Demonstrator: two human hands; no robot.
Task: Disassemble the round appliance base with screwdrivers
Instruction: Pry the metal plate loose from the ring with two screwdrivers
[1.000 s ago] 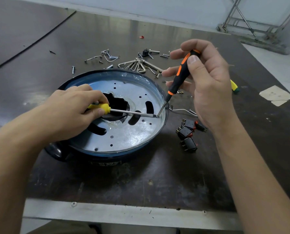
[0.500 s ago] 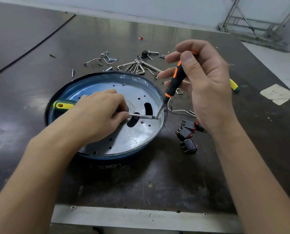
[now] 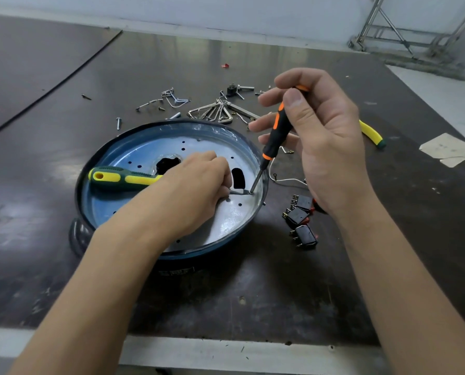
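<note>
The base (image 3: 234,220) sits on the dark worktop (image 3: 253,293), near its front edge, open side up, with a perforated metal plate inside a blue wall. The left hand (image 3: 196,190) curls over the shaft of the yellow screwdriver (image 3: 117,178). It hides most of the shaft and the plate's central hole, and only the tip shows beyond the fingers. The right hand (image 3: 323,147) pinches the orange screwdriver (image 3: 276,133) between thumb and fingertips, tilted. Its tip meets the yellow one just inside the right rim, and what the tips touch is too small to make out.

A label (image 3: 175,272) on the base's front wall cannot be read.

A second ago the left hand gripped the yellow handle. It has since slid down the shaft, leaving the handle bare over the plate's left side. The right hand and both tips have kept their place.

Black switches (image 3: 301,212) lie just right of the base. Hex keys (image 3: 215,112) and loose screws (image 3: 118,123) lie beyond it. A yellow handle (image 3: 372,133) is partly hidden behind the right hand.
</note>
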